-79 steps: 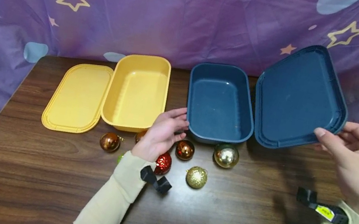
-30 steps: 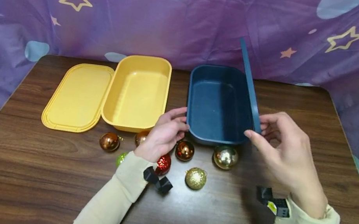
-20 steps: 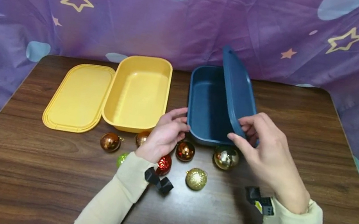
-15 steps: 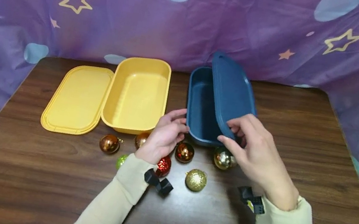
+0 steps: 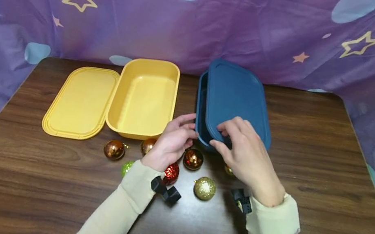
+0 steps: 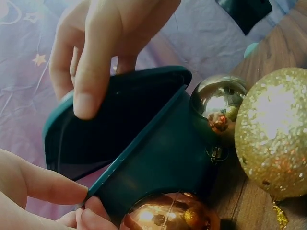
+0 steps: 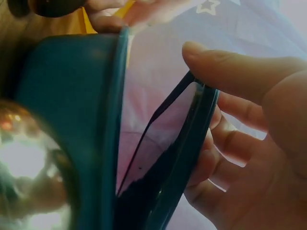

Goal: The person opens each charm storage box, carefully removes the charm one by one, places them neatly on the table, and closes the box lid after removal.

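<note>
My right hand (image 5: 244, 155) pinches the near left corner of a blue lid (image 5: 239, 96) between thumb and fingers. The lid slants over the blue box (image 5: 200, 129), low along the right rim and raised on the left, where a dark gap shows. At the box's near left corner, my left hand (image 5: 172, 141) holds the rim (image 6: 115, 165) between thumb and fingers. In the right wrist view the lid's edge (image 7: 192, 143) lies between thumb and fingers, apart from the box wall (image 7: 72, 96) on that side.
Left of the hands stand an open yellow box (image 5: 143, 101) and its flat yellow lid (image 5: 81, 103). Several baubles lie in front, among them a gold glitter one (image 5: 204, 188), a red one (image 5: 171, 173) and a copper one (image 5: 193, 159). A purple curtain (image 5: 122, 19) hangs behind the table.
My right hand has swung the blue lid leftward from beside the box, through upright, and down over most of its opening. The left hand has stayed at the box's corner.
</note>
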A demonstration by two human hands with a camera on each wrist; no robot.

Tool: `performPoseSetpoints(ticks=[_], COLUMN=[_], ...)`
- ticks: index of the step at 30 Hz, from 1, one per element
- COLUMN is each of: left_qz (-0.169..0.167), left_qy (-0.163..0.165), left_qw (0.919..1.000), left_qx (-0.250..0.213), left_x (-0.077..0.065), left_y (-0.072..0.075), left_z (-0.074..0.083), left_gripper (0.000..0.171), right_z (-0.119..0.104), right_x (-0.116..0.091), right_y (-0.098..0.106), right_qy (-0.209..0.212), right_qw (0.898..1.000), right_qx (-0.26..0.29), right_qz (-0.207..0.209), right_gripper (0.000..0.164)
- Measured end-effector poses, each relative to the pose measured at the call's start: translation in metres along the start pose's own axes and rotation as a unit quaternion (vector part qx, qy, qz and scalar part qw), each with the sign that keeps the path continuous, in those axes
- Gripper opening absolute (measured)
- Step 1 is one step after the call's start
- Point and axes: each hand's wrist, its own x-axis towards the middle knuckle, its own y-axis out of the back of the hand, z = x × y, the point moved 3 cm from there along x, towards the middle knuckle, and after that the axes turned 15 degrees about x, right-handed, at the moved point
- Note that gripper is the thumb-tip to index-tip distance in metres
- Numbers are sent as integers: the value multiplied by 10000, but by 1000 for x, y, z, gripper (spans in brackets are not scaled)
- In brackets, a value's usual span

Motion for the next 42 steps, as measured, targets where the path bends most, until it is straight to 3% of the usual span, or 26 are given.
performPoseSetpoints(ticks=[15, 29, 35, 42], left_qz=[-188, -183, -123, -88], left_qy=[92, 179, 337, 357], left_qw=[9997, 9992, 9982, 9983], left_qx=[-113, -302, -474, -448], left_x=[-1, 0, 2, 1], left_y=[0, 1, 1, 2], left_z=[1, 1, 1, 2], left_gripper=[61, 54, 44, 44], right_z=[8, 8, 7, 7], right_x=[4, 3, 3, 3], right_y=[-21, -24, -26, -29], right_qy=[-127, 129, 110, 34], right_qw=[9988, 9984, 9980, 9980], right_qx=[-422, -415, -340, -281], right_qz=[-204, -369, -517, -568], right_gripper=[29, 29, 29, 29])
